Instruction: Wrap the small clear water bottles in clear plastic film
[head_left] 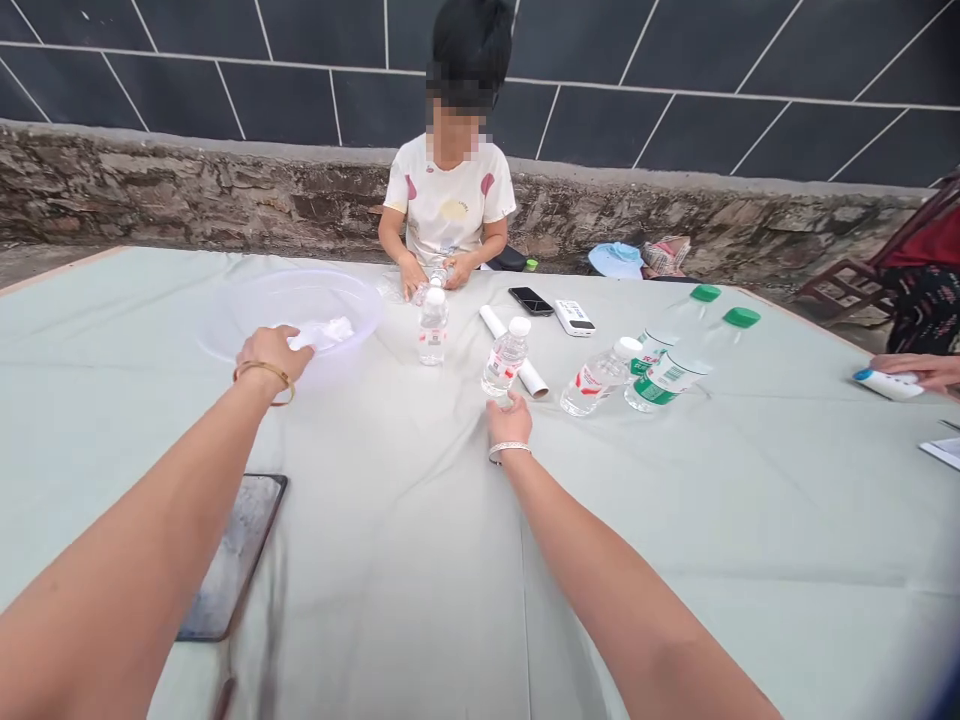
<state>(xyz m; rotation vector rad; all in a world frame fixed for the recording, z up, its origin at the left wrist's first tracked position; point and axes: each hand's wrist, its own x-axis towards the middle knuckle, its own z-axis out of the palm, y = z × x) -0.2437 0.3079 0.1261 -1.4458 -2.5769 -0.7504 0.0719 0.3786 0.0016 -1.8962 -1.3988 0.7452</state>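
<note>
My left hand (271,350) reaches over the near rim of a translucent, pale purple basin (225,338). Its thumb and fingers close on a white crumpled cloth (334,331), part of which lies in the basin. My right hand (510,424) is low at the near side of a small water bottle (505,362) with a white cap. Its fingers are curved and apart at the bottle's base, not wrapped round it; whether they touch it is unclear. Another small bottle (433,330) stands to the left, and a third bottle (596,380) to the right.
Two larger green-capped bottles (664,378) stand at right. A white tube (534,378), phone (530,300) and white power bank (575,318) lie farther back. A dark-edged tray (240,550) is under my left forearm. A person (450,200) sits opposite; another hand (930,370) is at far right.
</note>
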